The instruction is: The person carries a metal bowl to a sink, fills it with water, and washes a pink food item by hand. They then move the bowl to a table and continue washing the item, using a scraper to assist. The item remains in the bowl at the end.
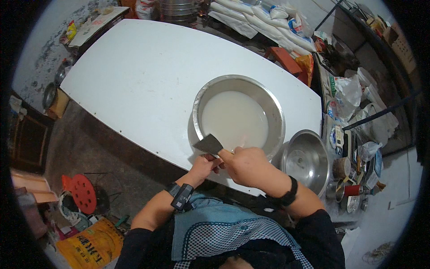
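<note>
My right hand point(244, 166) is closed around the handle of a flat metal scraper point(209, 145). Its dark, wide blade points up and to the left, over the near-left rim of a large stainless-steel basin point(278, 111). Cloudy whitish liquid point(235, 117) stands in the basin. Just below the blade is my left hand point(202, 168), its fingers bent close to the right hand and the basin's near side. Some of its fingertips are hidden, so whether they grip anything is unclear.
Both hands are over a white table point(141, 77). A smaller steel bowl point(304, 161) stands right of the basin. Stacked white sacks point(265, 23) lie beyond the far edge. Jars and plastic bags point(349, 90) crowd the right side. A red perforated stool seat point(83, 194) is at lower left.
</note>
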The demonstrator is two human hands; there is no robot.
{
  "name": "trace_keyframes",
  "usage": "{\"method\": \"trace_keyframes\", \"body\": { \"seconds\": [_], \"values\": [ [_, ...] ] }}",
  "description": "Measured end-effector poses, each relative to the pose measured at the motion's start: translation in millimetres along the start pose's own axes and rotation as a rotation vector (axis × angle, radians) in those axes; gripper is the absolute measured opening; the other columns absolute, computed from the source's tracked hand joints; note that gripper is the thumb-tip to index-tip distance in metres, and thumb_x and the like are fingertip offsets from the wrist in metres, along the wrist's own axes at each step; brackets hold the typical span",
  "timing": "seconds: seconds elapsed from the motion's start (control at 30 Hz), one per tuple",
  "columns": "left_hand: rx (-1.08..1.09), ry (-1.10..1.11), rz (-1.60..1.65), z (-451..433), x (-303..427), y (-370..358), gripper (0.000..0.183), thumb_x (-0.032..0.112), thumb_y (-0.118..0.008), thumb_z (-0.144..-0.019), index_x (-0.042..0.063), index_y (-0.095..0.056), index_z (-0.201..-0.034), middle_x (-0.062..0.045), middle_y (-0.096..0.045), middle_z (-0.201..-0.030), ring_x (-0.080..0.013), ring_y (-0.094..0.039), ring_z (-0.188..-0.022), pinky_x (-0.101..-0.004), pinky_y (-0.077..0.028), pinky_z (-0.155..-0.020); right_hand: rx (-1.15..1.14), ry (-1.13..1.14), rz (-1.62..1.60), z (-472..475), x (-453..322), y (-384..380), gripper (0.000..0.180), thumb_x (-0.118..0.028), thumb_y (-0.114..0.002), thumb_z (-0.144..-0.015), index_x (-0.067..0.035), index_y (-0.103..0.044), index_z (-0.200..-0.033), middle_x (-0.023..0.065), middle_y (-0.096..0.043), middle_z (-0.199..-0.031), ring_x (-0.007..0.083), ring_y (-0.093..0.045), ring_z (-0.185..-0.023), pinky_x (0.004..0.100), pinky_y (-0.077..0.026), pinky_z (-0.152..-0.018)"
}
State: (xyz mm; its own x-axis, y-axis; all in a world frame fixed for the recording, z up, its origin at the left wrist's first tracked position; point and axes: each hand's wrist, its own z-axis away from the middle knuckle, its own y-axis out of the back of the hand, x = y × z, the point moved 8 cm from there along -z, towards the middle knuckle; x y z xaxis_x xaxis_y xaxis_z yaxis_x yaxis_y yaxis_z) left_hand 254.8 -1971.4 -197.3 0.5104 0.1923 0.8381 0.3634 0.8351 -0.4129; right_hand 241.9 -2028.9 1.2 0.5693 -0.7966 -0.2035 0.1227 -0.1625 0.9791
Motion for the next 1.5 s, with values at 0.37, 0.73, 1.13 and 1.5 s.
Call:
{"method": "trace_keyframes", "body": {
  "seconds": [0.37,0.73,1.13,1.5],
  "values": [
    [0.029,-0.047,0.043,0,0,0,0.015,0.016,-0.06,-0.09,0.001,-0.063,-0.092,-0.005,-0.064,-0.078,-0.0133,-0.056,-0.065,-0.0267,-0.045,-0.057,0.043,-0.04,0.009,-4,6,-14,0.021,-0.014,-0.062,-0.074,-0.009,-0.055,-0.093,0.0136,-0.057,-0.063,0.0312,-0.059,-0.051,0.0412,-0.046,-0.045],
    [0.022,-0.066,0.103,1,3,3,0.021,0.019,-0.065,-0.088,-0.001,-0.064,-0.088,-0.008,-0.065,-0.079,-0.0144,-0.058,-0.066,-0.0279,-0.046,-0.06,-0.062,-0.22,0.004,-52,27,-26,0.021,-0.018,-0.065,-0.071,-0.004,-0.055,-0.083,0.0164,-0.063,-0.07,0.0336,-0.064,-0.064,0.0423,-0.051,-0.056],
    [-0.038,0.071,-0.025,-3,-5,-2,0.024,0.024,-0.063,-0.09,0.0,-0.064,-0.093,-0.006,-0.066,-0.081,-0.0137,-0.059,-0.071,-0.027,-0.047,-0.059,0.139,-0.247,0.021,-90,39,-18,0.014,-0.013,-0.06,-0.074,-0.004,-0.056,-0.083,0.0183,-0.062,-0.069,0.0342,-0.064,-0.065,0.0434,-0.051,-0.056],
    [-0.025,0.131,-0.034,-9,-14,3,0.023,0.02,-0.062,-0.09,-0.002,-0.065,-0.087,-0.008,-0.067,-0.078,-0.0139,-0.056,-0.061,-0.0276,-0.046,-0.059,0.334,-0.289,0.024,-107,56,-1,0.007,-0.011,-0.055,-0.076,-0.005,-0.056,-0.08,0.0154,-0.062,-0.066,0.0357,-0.063,-0.063,0.0449,-0.05,-0.056]
  ]
}}
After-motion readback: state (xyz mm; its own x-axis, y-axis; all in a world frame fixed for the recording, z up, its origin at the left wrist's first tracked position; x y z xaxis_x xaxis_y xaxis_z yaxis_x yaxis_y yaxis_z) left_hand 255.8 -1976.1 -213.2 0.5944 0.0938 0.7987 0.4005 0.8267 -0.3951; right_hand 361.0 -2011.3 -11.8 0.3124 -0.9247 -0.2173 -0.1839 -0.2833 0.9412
